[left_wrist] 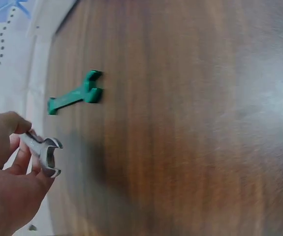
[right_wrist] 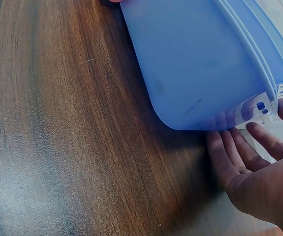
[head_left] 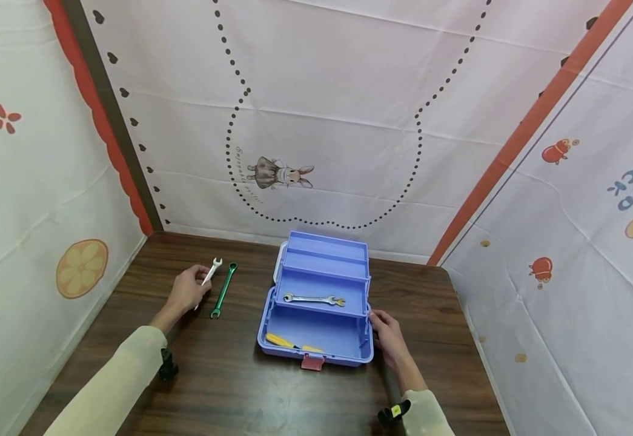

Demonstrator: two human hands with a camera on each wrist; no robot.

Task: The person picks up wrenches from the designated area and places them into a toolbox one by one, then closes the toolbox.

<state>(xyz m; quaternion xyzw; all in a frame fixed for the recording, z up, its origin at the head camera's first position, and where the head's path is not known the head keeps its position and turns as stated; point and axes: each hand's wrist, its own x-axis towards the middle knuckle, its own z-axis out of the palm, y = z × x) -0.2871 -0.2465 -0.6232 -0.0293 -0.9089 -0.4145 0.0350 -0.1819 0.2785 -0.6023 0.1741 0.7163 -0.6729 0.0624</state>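
Observation:
My left hand (head_left: 188, 290) pinches a silver open-end wrench (left_wrist: 47, 156) between thumb and fingers, left of the toolbox. Beside it on the table lies a green wrench (head_left: 223, 292). A blue toolbox (head_left: 262, 327) stands open, its stepped trays raised at the back and a red latch (head_left: 312, 362) at the front. Against its right side rest the fairly straight fingers of my right hand (head_left: 390, 336), the thumb near the rim. A silver wrench (head_left: 309, 299) lies in the lower tray, a yellowish end beside its right jaw. Yellow handles (head_left: 280, 340) show in the box bottom.
The dark wooden table (head_left: 229, 387) is bounded at the back by a printed white cloth (head_left: 338, 151). More cloth hangs along the left and right sides. Each wrist wears a black strap.

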